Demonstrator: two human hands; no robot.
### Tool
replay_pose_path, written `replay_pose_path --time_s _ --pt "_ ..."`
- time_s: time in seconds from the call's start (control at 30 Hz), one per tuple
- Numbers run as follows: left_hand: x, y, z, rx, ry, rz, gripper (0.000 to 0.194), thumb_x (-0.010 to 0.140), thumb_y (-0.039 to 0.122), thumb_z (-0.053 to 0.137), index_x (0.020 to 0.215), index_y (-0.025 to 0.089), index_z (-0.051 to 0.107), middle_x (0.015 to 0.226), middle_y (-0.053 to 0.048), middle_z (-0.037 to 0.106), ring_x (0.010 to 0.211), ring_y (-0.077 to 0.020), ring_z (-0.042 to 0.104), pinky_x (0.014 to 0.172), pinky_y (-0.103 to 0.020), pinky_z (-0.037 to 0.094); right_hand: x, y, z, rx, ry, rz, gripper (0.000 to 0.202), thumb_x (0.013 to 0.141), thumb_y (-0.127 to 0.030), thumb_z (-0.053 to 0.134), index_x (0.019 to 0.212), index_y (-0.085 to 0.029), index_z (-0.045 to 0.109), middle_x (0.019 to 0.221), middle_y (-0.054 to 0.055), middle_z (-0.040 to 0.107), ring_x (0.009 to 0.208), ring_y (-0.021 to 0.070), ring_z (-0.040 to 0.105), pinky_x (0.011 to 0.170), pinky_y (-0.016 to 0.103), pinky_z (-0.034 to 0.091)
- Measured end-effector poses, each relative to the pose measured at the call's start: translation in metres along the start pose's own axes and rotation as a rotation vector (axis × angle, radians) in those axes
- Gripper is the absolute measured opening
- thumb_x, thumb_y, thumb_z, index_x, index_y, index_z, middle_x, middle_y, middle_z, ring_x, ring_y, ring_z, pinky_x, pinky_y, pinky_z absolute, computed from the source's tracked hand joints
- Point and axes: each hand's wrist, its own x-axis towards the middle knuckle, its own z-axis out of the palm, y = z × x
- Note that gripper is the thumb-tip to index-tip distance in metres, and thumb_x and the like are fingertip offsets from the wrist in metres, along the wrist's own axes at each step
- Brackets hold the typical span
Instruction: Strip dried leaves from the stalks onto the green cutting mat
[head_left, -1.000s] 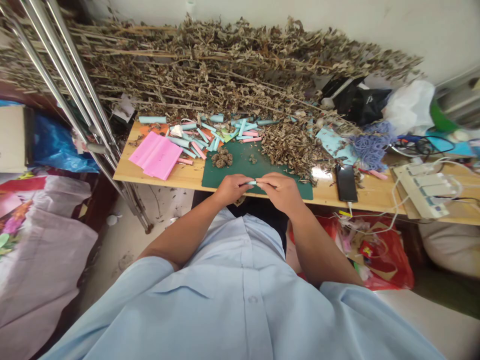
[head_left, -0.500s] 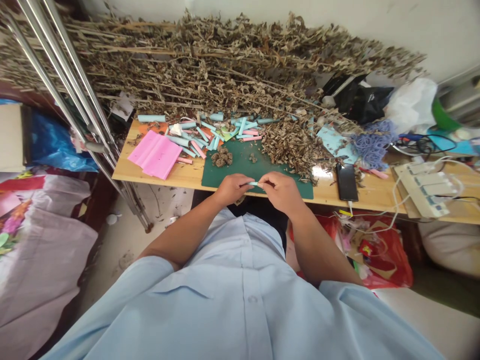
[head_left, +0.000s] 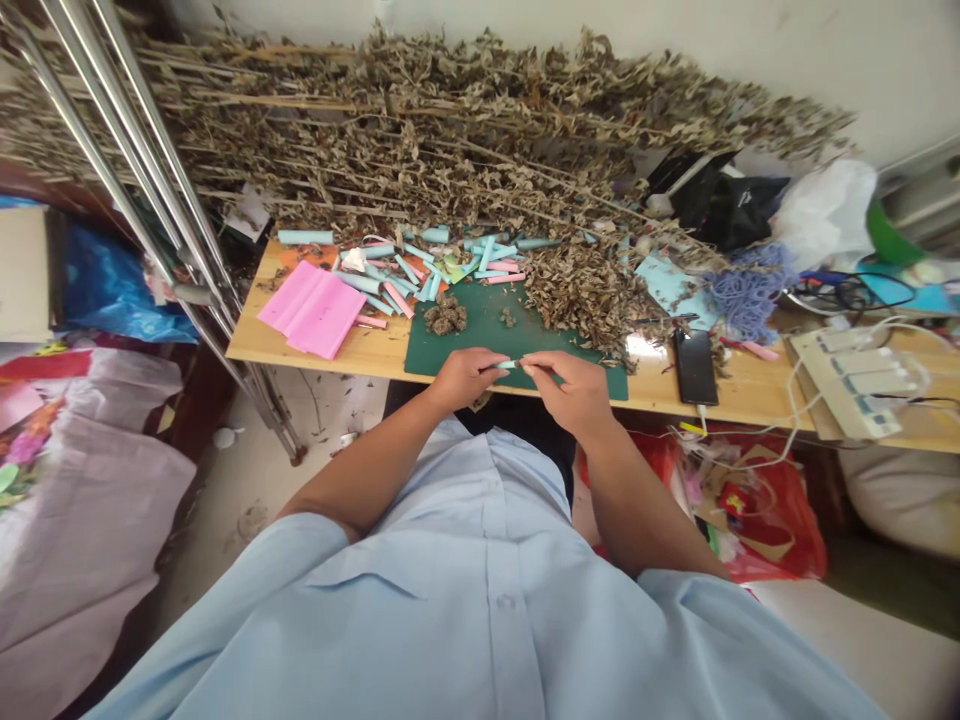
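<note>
A small light-blue paper roll (head_left: 507,365) is pinched in the fingertips of my left hand (head_left: 471,378), just above the front edge of the green cutting mat (head_left: 510,345). At the roll's right end, my right hand (head_left: 568,385) has its thumb and fingers closed together. A tiny dark bit shows at those fingertips, too small to name. Behind my hands on the mat lie a brown crumbly clump (head_left: 445,316) and a smaller crumb (head_left: 508,317). A heap of dried leaves (head_left: 581,300) covers the mat's right part.
Several blue and pink paper rolls (head_left: 420,268) lie behind the mat, with pink paper sheets (head_left: 315,308) to their left. A phone (head_left: 696,366) and a power strip (head_left: 855,380) are at right. Dried plant stalks (head_left: 450,130) fill the back; metal poles (head_left: 165,190) stand left.
My right hand has shifted slightly right, and a dark bit now shows between its fingertips and the roll's end. My left hand stays almost where it was.
</note>
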Motion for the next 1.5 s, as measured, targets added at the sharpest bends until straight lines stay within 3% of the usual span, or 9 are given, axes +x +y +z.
replay_pose_path --time_s 0.23,0.57,0.73,0.9,1.1,1.3,1.5 --pt "0.0 -0.002 0.001 -0.009 0.004 -0.001 0.021 0.089 0.03 0.068 0.105 0.02 0.078 0.095 -0.006 0.075 0.087 -0.0154 0.069 0.081 -0.025 0.051 -0.003 0.006 0.005 -0.093 0.0 -0.14 0.018 0.095 -0.023 0.06 0.106 -0.027 0.073 0.101 0.003 0.078 0.093 0.0212 0.073 0.087 0.035 0.057" --pt "0.0 -0.003 0.001 0.026 -0.014 0.031 0.022 0.091 0.03 0.065 0.107 0.02 0.077 0.094 -0.006 0.075 0.087 -0.0154 0.068 0.081 -0.026 0.05 0.0 0.006 0.002 -0.245 -0.124 -0.22 0.024 0.097 -0.023 0.055 0.116 -0.024 0.069 0.101 0.009 0.076 0.089 0.0239 0.072 0.083 0.037 0.057" --pt "0.0 0.0 -0.001 -0.004 -0.005 -0.007 0.022 0.091 0.03 0.066 0.107 0.02 0.077 0.091 -0.005 0.074 0.083 -0.0141 0.067 0.078 -0.024 0.049 0.002 0.002 0.001 -0.072 -0.056 -0.092 0.018 0.095 -0.029 0.058 0.108 -0.026 0.071 0.101 0.006 0.077 0.09 0.0223 0.073 0.084 0.036 0.058" --pt "0.0 0.0 0.0 -0.012 0.015 -0.057 0.021 0.088 0.028 0.07 0.105 0.02 0.077 0.091 -0.004 0.074 0.081 -0.0139 0.067 0.077 -0.024 0.049 0.015 0.034 0.015 0.089 0.137 0.22 0.022 0.093 -0.034 0.057 0.107 -0.023 0.069 0.094 0.005 0.075 0.073 0.0188 0.071 0.07 0.035 0.059" --pt "0.002 0.001 -0.001 -0.014 0.02 -0.072 0.02 0.086 0.027 0.071 0.104 0.02 0.077 0.092 -0.004 0.074 0.082 -0.0143 0.068 0.078 -0.024 0.05 0.05 0.078 0.045 -0.118 0.036 0.167 0.015 0.083 -0.026 0.062 0.094 -0.021 0.071 0.093 0.006 0.072 0.081 0.0209 0.065 0.081 0.037 0.054" --pt "0.002 0.0 -0.001 -0.022 0.029 -0.067 0.02 0.086 0.026 0.071 0.103 0.02 0.078 0.091 -0.004 0.074 0.082 -0.0141 0.067 0.078 -0.024 0.049 0.065 0.083 0.066 -0.202 -0.023 0.196 0.012 0.079 -0.025 0.065 0.091 -0.022 0.07 0.091 0.005 0.069 0.082 0.0211 0.063 0.081 0.036 0.051" --pt "0.002 0.0 0.0 -0.032 0.05 -0.074 0.02 0.086 0.028 0.072 0.103 0.019 0.078 0.091 -0.004 0.074 0.082 -0.0144 0.067 0.077 -0.025 0.049 0.062 0.081 0.062 -0.103 0.045 0.174 0.01 0.08 -0.031 0.066 0.081 -0.021 0.069 0.086 0.006 0.07 0.08 0.0205 0.063 0.078 0.036 0.052"
